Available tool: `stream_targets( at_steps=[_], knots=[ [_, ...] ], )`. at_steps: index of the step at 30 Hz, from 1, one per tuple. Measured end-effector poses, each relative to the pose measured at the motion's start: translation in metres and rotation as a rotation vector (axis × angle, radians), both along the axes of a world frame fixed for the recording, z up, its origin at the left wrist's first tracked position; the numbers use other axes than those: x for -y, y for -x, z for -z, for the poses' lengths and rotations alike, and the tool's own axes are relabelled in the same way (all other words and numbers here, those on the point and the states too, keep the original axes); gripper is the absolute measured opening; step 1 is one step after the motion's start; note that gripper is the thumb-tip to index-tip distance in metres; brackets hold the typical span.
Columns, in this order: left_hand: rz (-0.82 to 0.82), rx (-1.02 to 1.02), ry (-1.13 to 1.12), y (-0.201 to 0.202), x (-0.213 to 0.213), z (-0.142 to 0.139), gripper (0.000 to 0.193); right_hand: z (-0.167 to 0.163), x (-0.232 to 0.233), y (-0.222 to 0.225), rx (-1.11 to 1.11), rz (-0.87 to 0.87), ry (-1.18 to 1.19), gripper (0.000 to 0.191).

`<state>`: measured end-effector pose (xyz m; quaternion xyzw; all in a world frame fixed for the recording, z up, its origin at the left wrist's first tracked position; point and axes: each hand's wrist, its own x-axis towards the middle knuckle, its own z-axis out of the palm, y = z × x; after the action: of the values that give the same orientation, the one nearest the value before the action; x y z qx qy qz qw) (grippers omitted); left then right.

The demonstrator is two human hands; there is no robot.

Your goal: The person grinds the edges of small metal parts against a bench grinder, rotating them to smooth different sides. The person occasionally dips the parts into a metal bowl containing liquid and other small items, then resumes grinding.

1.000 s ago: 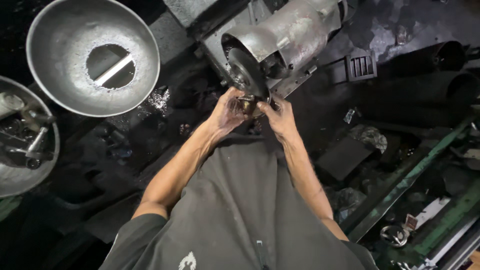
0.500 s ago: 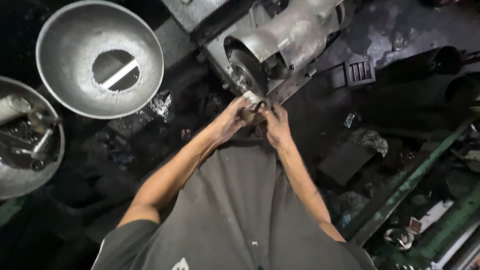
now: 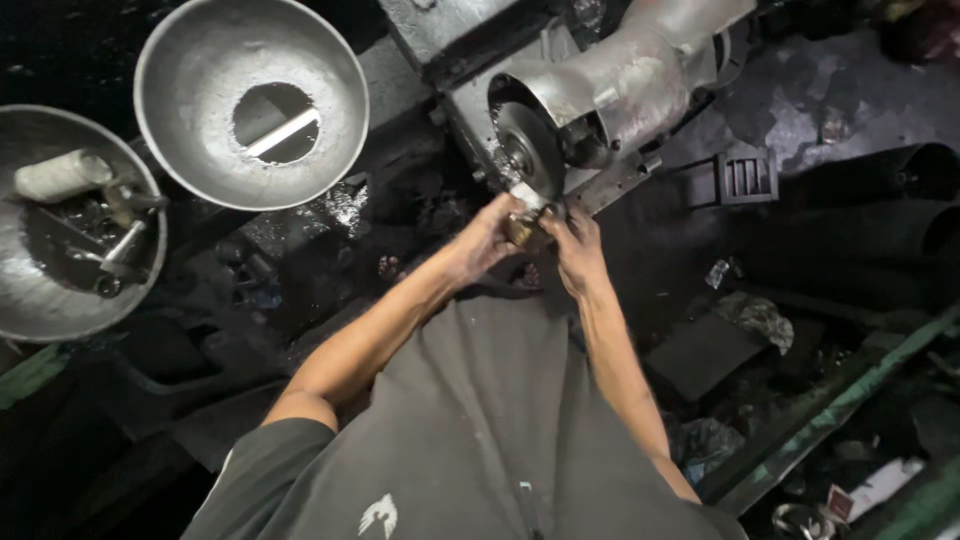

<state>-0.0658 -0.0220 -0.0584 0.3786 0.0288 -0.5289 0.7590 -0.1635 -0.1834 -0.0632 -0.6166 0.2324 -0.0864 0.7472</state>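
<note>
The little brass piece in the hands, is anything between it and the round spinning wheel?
Nothing visible stands between them. The left hand and right hand both grip the small brass piece right under the grinding wheel. Its top end sits at the wheel's lower edge; whether they actually touch is too small to tell.

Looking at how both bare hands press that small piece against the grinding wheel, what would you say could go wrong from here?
The left hand and right hand pinch a small brass-coloured piece right at the grinding wheel; a slip could bring bare fingers onto the disc. The piece is small, so the wheel might snatch and fling it. The dark floor around is cluttered with scraps, so a dropped piece may be hard to find.
</note>
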Motion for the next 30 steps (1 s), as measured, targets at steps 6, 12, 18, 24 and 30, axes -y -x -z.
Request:
stream_targets(
  at_steps=[6, 12, 18, 24, 30],
  knots=[
    [-0.035, -0.043, 0.105, -0.008, 0.014, -0.008, 0.043, -0.019, 0.013, -0.009, 0.047, -0.057, 0.034, 0.041],
    [-0.151, -0.108, 0.14, -0.008, -0.003, 0.008, 0.039, -0.004, 0.009, -0.023, -0.102, -0.141, 0.098, 0.035],
    [-0.065, -0.023, 0.041, 0.011, 0.002, 0.016, 0.04, 0.008, 0.011, 0.007, 0.05, -0.067, -0.035, 0.031],
    [-0.036, 0.093, -0.01, 0.002, 0.02, 0.021, 0.039, -0.014, 0.028, -0.001, 0.06, -0.087, -0.033, 0.043],
    [-0.106, 0.005, 0.029, 0.001, 0.0, 0.032, 0.031, -0.011, 0.016, -0.022, -0.018, -0.183, 0.059, 0.038]
  ],
)
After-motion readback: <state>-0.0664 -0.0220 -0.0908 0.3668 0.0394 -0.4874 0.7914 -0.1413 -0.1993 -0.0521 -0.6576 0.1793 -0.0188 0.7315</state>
